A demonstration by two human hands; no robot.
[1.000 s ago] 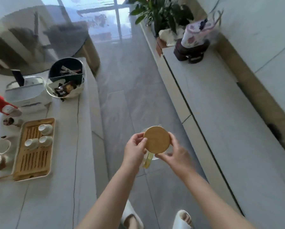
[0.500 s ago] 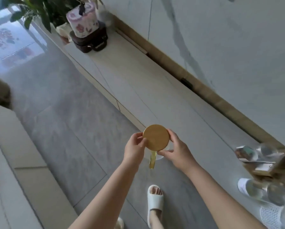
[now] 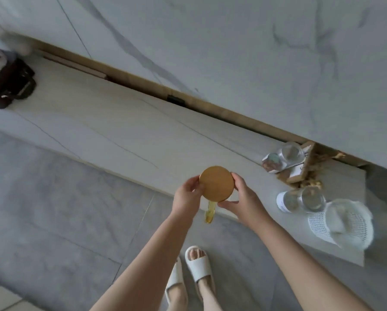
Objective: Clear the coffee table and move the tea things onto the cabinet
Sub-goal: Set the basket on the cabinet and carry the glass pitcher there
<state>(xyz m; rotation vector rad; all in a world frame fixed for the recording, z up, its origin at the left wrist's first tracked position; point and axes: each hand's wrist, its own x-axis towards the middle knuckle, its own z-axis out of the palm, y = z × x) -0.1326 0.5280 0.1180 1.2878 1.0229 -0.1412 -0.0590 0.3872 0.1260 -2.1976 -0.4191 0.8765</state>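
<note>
Pitcher (image 3: 211, 209): round wooden lid, yellow handle.

The long pale cabinet (image 3: 125, 131) carries a dark case (image 3: 10, 86) at nine o'clock, and glass jars (image 3: 300, 198) and a mesh-wrapped bowl (image 3: 345, 223) at three o'clock.

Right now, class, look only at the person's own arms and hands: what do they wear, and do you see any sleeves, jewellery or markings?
Both arms are bare from the frame's lower edge to the wrist, with no sleeve in view. The left hand and the right hand wear no gloves, and no rings, watch, bracelet or markings show on them. The fingernails look short and unpainted, though they are small in this view.
</note>
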